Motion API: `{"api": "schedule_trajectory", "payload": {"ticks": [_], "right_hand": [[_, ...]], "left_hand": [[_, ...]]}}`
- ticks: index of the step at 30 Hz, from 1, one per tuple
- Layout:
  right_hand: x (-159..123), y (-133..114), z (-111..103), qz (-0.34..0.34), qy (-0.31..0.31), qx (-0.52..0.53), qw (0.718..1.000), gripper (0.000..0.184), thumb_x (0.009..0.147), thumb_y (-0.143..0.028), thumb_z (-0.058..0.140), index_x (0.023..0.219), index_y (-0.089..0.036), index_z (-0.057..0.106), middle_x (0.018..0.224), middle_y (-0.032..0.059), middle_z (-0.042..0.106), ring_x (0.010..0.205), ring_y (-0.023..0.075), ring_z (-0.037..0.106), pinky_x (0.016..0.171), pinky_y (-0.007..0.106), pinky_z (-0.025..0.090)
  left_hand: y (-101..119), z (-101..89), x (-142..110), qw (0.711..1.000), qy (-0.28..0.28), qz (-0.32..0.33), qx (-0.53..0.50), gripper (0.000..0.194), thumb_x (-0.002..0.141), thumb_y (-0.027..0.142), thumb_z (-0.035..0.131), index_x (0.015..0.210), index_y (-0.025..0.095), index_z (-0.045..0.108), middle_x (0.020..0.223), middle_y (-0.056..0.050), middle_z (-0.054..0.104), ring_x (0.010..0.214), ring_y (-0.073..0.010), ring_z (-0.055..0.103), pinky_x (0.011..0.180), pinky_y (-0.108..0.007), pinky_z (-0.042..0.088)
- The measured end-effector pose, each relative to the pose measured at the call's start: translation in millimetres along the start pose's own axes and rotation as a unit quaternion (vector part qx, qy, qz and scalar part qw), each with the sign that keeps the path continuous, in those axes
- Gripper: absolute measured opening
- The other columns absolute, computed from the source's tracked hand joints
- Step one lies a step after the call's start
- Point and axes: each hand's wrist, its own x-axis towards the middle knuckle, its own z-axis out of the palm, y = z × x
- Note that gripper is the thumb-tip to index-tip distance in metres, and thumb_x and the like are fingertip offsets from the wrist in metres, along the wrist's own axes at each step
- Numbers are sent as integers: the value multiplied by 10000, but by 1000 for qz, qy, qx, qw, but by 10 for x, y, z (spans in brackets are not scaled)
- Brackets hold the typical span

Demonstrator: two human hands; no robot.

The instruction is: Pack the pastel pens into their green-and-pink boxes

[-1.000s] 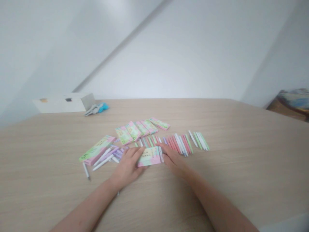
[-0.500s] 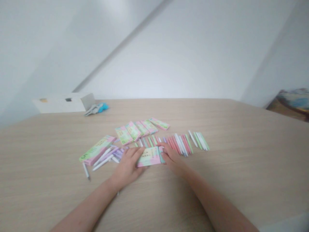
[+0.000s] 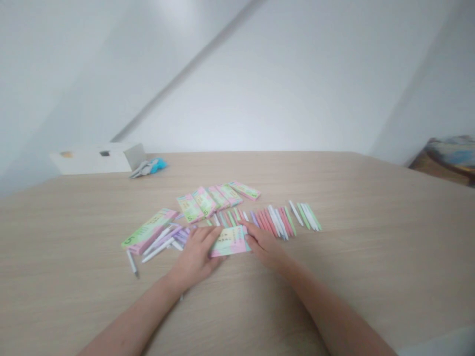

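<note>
Flap out of sight at one end of a pastel box point(image 3: 230, 242)

Half a second ago a teal flap showed at the box's three-o'clock end; now the printed face runs up to the fingers of the right hand point(image 3: 267, 248), with both hands barely shifted. The box lies at the middle of the work, its long axis close to a nine-to-three line, the right end tipped slightly toward two. Neither hand is nearer: the left hand point(image 3: 199, 253) grasps the nine-o'clock end, while the right fingers pinch the opposite end from three o'clock, how firmly the blur does not tell.

Around them spreads a pale wood-grain desk point(image 3: 371, 237). Loose lilac and white pens point(image 3: 167, 237) lie at nine o'clock against a thicker box point(image 3: 148, 231), with a lone pen point(image 3: 132, 263) between eight and nine. Five slim boxes point(image 3: 204, 200) fan out from eleven to just past twelve, and a row of coloured pens point(image 3: 266, 222) runs from twelve to two. Farther off at ten sits a white carton point(image 3: 92, 160), a grey-and-blue item point(image 3: 148, 168) beside it. A white wall point(image 3: 260, 94) rises at twelve; at two, past the desk's edge, blurred objects point(image 3: 454, 155) cannot be made out.
</note>
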Motion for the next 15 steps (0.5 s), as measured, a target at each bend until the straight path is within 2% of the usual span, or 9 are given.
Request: {"api": "schedule_trajectory", "payload": {"ticks": [4, 7, 10, 12, 15], "right_hand": [[-6, -53, -25, -14, -9, 19, 1000, 514, 883, -148, 361, 1395, -193, 377, 1333, 97, 503, 1184, 217, 474, 995, 368, 354], [-16, -36, -24, 3, -23, 41, 999, 574, 856, -115, 381, 1419, -215, 334, 1200, 80, 570, 975, 189, 556, 878, 341, 422], [-16, 32, 4, 23, -41, 87, 995, 586, 875, -145, 388, 1442, -234, 267, 979, 40, 589, 727, 137, 539, 691, 285, 454], [-10, 69, 24, 19, -47, 131, 990, 576, 891, -179, 390, 1445, -226, 239, 919, 26, 556, 681, 122, 517, 634, 262, 452], [1, 75, 35, 21, -53, 161, 985, 558, 897, -203, 402, 1436, -206, 257, 890, 18, 523, 682, 115, 510, 638, 262, 456]], "left_hand": [[4, -7, -1, 1000, -4, -7, 0, 611, 775, 317, 607, 1327, 166, 391, 1248, -134, 491, 1140, -284, 448, 979, -453, 350], [0, -11, 2, 1000, 0, -11, -5, 607, 770, 313, 609, 1323, 171, 400, 1245, -131, 496, 1142, -286, 451, 978, -451, 358], [-15, -6, 5, 1000, 10, -12, -11, 594, 768, 311, 607, 1313, 175, 414, 1236, -129, 505, 1137, -289, 457, 971, -450, 367], [-27, 1, 5, 1000, 14, -14, -13, 591, 768, 310, 608, 1310, 174, 416, 1231, -130, 508, 1137, -288, 459, 970, -448, 372], [-36, 8, 0, 1000, 19, -16, -9, 583, 769, 314, 608, 1303, 178, 417, 1227, -129, 509, 1136, -290, 460, 968, -455, 375]]}}
